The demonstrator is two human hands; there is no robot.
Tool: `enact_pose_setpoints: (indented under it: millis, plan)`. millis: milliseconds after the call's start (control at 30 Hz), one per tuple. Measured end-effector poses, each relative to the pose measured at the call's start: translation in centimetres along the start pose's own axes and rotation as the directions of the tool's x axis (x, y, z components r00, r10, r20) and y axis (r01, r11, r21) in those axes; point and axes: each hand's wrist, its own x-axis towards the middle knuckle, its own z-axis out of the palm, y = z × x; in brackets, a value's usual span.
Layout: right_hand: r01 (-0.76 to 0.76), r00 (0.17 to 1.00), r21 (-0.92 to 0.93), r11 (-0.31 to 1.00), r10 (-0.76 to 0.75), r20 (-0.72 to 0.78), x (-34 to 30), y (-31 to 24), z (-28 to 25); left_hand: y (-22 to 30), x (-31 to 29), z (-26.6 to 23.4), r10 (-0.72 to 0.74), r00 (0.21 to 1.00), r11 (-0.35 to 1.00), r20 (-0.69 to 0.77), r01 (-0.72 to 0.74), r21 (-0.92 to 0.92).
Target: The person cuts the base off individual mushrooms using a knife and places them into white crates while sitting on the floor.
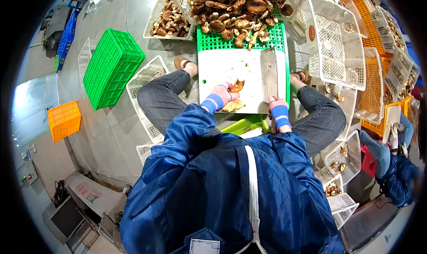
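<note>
A white cutting board (213,67) lies between my knees on a green crate (281,36). My left hand (221,94), in a pink and blue striped fingerless glove, is closed on a brown mushroom (238,85) over the board. Just below those fingers lies a pale, flat mushroom piece (233,105). A broad-bladed cleaver (269,74) rests along the board's right side, its blade pointing away from me. My right hand (279,108), in a matching glove, is wrapped round its handle, which is mostly hidden. Small scraps dot the board.
Brown mushrooms (242,9) are heaped beyond the board. White baskets (338,40) and orange crates (371,85) crowd the right, some holding mushrooms. An upturned green crate (113,69) and an orange crate (64,120) stand left. A light-green container (247,124) sits below the board. Another person (396,174) sits far right.
</note>
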Motion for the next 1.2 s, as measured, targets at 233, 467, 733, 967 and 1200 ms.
enact_pose_setpoints:
  millis: [233, 467, 733, 967, 1200]
  plan:
    - [-0.012, 1.0, -0.018, 1.0, 0.012, 0.001, -0.7, -1.0, -0.3, -4.8, 3.9, 0.3, -0.09, 0.995, 0.98, -0.031, 0.094, 0.176]
    - [-0.027, 1.0, 0.006, 1.0, 0.027, 0.01, -0.4, -0.6, -0.2, -5.5, 7.0, 0.0, -0.177, 0.983, 0.931, -0.051, 0.184, 0.316]
    - [-0.082, 0.997, 0.103, 0.991, 0.082, 0.004, -0.4, -0.7, -0.8, 4.3, 4.4, -3.0, 0.023, 0.994, 0.639, 0.104, -0.094, 0.764]
    - [-0.142, 0.989, 0.18, 0.973, 0.131, 0.07, -0.1, -0.5, -0.6, -4.3, 3.6, -8.0, -0.046, 0.999, 0.973, 0.01, 0.047, -0.225]
    - [-0.118, 0.993, 0.13, 0.984, 0.116, 0.025, 0.8, 0.3, -0.3, -7.0, 2.1, -4.4, 0.328, 0.891, 0.805, -0.314, -0.09, 0.586]
